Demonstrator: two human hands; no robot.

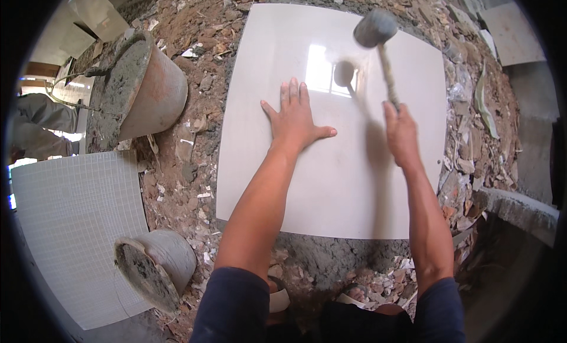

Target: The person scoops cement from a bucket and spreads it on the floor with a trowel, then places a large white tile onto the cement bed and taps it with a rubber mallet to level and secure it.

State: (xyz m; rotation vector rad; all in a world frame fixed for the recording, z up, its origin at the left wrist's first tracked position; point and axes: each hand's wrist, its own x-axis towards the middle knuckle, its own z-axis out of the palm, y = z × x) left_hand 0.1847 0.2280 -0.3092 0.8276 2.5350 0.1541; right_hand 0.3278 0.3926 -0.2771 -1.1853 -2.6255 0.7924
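A large glossy off-white floor tile (331, 183) lies in front of me over grey mortar (319, 260). My left hand (293, 117) rests on it with the fingers spread, left of its middle. Over the right part of the tile, my right hand (403, 133) is wrapped round the handle of a mallet (375, 29). The mallet's dark head is raised above the far right part of the tile, apart from it. Its reflection and that of a bright window show in the shiny surface.
Left of the tile stands a big bucket of grey mortar (168, 92); a smaller bucket (177, 263) sits nearer me. Beside them lies another tile, gridded side up (77, 225). Broken rubble (177, 160) surrounds the work. A concrete ledge (517, 207) juts in at right. Another person's legs (47, 127) show far left.
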